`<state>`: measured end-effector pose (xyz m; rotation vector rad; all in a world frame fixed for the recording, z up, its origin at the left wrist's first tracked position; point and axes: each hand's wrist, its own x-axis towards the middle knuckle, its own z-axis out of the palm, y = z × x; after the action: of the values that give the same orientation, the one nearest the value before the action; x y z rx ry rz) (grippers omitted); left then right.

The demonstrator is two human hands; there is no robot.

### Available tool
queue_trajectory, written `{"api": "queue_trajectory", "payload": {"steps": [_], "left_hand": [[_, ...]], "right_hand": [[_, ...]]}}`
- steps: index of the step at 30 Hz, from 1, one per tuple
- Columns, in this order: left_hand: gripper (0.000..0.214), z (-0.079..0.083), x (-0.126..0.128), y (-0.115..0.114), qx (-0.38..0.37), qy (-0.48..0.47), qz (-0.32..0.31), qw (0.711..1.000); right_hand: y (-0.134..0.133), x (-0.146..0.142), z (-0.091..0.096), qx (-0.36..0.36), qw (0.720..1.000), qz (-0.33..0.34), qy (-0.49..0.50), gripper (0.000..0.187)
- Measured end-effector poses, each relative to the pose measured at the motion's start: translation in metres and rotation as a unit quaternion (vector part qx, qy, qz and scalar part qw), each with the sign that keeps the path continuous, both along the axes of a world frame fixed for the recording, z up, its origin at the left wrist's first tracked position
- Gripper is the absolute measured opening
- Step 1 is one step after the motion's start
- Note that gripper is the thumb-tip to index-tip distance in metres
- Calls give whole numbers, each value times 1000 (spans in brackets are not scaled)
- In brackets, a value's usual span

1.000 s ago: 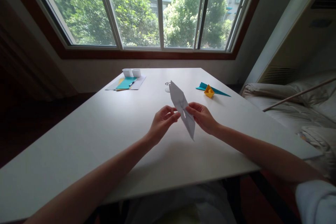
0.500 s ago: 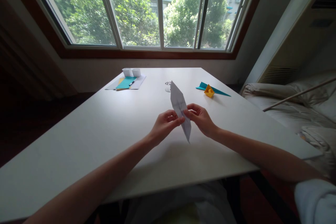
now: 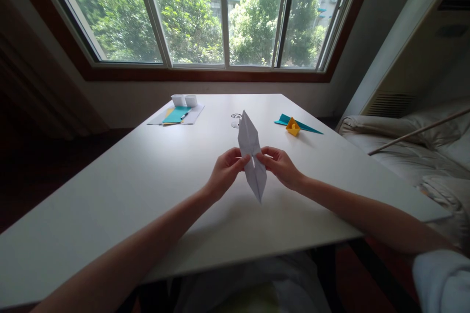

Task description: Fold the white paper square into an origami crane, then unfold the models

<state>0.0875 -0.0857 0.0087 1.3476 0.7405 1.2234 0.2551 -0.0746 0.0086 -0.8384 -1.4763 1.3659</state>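
Observation:
A folded white paper (image 3: 251, 154), long and pointed at both ends, is held up above the white table (image 3: 147, 176), one tip toward the window and one toward me. My left hand (image 3: 224, 172) pinches its left edge at the middle. My right hand (image 3: 281, 166) pinches the right edge opposite. Both hands are closed on the paper, close together over the table's centre.
At the far right of the table lie a teal paper plane (image 3: 301, 126) and a small yellow folded piece (image 3: 293, 127). At the far left are sheets of paper (image 3: 176, 115) with a pen and two white cups (image 3: 184, 100). A small clear object (image 3: 235, 120) sits behind the paper. A couch (image 3: 411, 151) stands at the right.
The paper has turned from a slanted, broad-side view to nearly upright and narrower, with its lower tip swung left. Both hands have drawn closer together around its middle.

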Motion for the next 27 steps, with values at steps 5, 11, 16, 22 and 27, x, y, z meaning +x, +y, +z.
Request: {"api": "queue_trajectory", "payload": {"steps": [5,11,16,22,27], "left_hand": [[32,-2,0,1,-23,-58,3,998],[51,-3,0,2,-72,-49,45,995],[33,0,2,-1,-74,-25,16,997],[40,0,2,-2,-91,-39,9,995],[46,-2,1,-1,-84,-37,10,996]], "right_hand": [[1,2,-1,59,997,-18,-49,33],[0,3,-3,214,958,-94,-165,28],[-2,4,2,281,928,-132,-205,27],[-2,5,2,358,888,-129,-259,26],[1,9,-1,397,858,-126,-301,36]]}}
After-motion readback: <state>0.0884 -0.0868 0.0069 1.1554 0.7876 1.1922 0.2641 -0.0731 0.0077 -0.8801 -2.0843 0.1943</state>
